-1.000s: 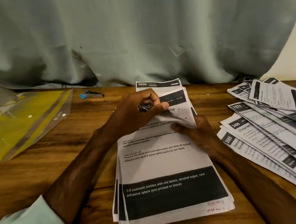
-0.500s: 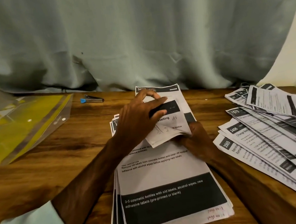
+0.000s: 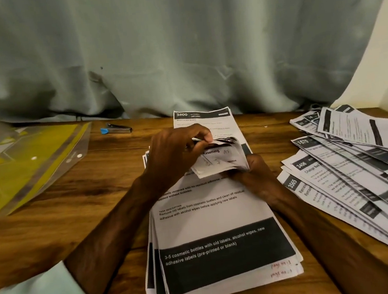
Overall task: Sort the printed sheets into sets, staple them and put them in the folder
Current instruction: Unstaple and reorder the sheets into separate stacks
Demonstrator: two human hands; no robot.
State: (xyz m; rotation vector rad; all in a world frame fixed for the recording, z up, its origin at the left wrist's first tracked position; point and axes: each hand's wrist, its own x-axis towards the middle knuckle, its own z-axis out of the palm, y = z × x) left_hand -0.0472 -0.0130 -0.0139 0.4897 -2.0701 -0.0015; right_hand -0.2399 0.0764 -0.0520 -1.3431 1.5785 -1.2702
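Stack: pile of printed sheets [image 3: 216,218] lies near-centre on the wooden table [image 3: 100,178], long edge running near to far.
Top sheet text: "TASK DESCRIPTION – Remove old labels from cosmetic bottles and clean off residual adhesive with alcohol wipes before applying new labels". Black band near its near end reads "3-5 cosmetic bottles with old labels, alcohol wipes, new adhesive labels (pre-printed or blank)". Red handwriting at the near right corner looks like "page no: 1".
Lifted leaves: far ends of several sheets [image 3: 221,162] are curled up off the stack; "Resetting" and handwritten "A3" are legible.
Left hand: left hand [image 3: 177,158] sits over the far end of the stack, fingers curled, thumb and fingertips pinching the lifted leaves' edges.
Right hand: right hand [image 3: 257,176] is at the stack's right edge, touching the curled leaves; its fingers are tucked under the paper, so I cannot tell their state.
Far sheet: header "3800 KITCHEN" [image 3: 203,118] sticks out beyond the hands.
Right spread: fanned sheets [image 3: 349,173] on the right, headers "1670", "3406 Change Bed", "3565".
Stapler: small stapler with blue end [image 3: 117,130], far left of the stack.
Folder: clear yellow folder [image 3: 34,163], far left, well apart from the stack.
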